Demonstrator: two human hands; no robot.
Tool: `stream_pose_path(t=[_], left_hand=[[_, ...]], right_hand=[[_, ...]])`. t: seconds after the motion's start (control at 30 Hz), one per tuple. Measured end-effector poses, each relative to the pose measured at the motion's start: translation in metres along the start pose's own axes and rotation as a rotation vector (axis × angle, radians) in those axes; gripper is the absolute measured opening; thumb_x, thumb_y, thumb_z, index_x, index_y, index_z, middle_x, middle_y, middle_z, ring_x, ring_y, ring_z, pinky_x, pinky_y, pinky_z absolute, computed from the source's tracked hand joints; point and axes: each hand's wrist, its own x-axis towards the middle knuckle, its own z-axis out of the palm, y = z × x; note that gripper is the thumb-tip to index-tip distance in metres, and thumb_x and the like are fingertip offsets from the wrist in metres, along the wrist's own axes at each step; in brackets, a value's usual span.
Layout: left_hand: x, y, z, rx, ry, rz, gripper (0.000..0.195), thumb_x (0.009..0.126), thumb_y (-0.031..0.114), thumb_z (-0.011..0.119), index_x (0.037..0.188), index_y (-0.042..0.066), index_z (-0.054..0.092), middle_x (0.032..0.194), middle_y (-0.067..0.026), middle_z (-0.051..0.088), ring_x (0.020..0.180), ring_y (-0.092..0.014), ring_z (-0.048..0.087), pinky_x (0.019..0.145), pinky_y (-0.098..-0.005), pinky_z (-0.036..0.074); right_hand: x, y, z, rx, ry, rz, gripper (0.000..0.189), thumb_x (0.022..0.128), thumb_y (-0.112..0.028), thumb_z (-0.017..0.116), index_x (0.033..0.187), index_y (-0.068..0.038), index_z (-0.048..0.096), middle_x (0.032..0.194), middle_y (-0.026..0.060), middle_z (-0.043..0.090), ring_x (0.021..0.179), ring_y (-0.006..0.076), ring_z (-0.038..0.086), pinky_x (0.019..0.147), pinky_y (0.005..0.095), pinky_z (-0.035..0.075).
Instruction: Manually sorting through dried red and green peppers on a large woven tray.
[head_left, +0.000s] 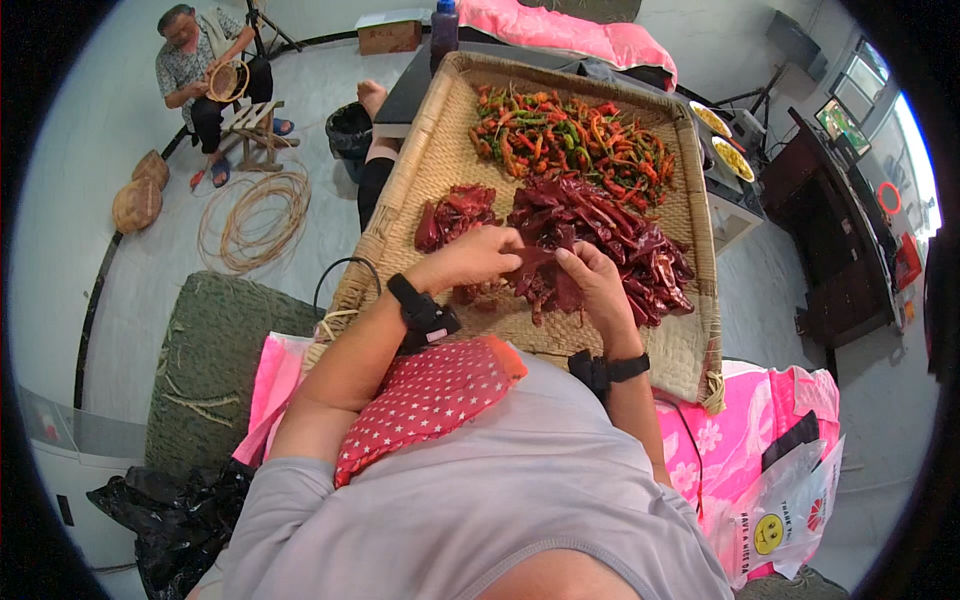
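A woven tray (405, 180) lies before me, holding dried peppers. Across its far part spreads a pile of small orange, red and green chili peppers (577, 139). Nearer is a heap of dark red dried peppers (622, 232), with a smaller red pile (457, 214) to its left. My left hand (480, 255) pinches the left edge of a flattened dark red dried pepper (534, 259). With thumb and fingers my right hand (592, 277) grips the same pepper's right side. More pepper pieces lie just below both hands, partly hidden by them.
A seated person (210, 82) at the upper left holds a round woven frame. Coiled cane strips (259, 225) lie on the floor. A bottle (444, 34) stands behind the tray. Two bowls of yellow food (731, 159) are right of it. Another person's bare foot (371, 96) shows beside a bin (349, 135).
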Motion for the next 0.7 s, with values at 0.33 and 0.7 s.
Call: stream_pose_path(t=[0.33, 0.7], left_hand=[[-0.009, 0.000, -0.021, 0.378, 0.377, 0.056, 0.035, 0.081, 0.029, 0.068, 0.101, 0.001, 0.063, 0.088, -0.0135, 0.067, 0.078, -0.024, 0.065, 0.070, -0.0360, 0.050], [0.002, 0.009, 0.004, 0.087, 0.297, 0.016, 0.031, 0.086, 0.029, 0.060, 0.099, 0.001, 0.060, 0.085, -0.0208, 0.065, 0.083, -0.037, 0.064, 0.072, -0.0451, 0.049]], right_hand=[[0.002, 0.000, -0.003, 0.111, 0.113, -0.042, 0.018, 0.097, -0.021, 0.058, 0.101, -0.003, 0.061, 0.091, -0.0011, 0.064, 0.079, 0.0066, 0.057, 0.072, 0.0235, 0.047], [0.000, -0.006, 0.001, 0.007, 0.211, -0.292, 0.023, 0.098, -0.021, 0.055, 0.114, -0.005, 0.058, 0.097, 0.0043, 0.065, 0.069, 0.0100, 0.063, 0.061, 0.0226, 0.050]])
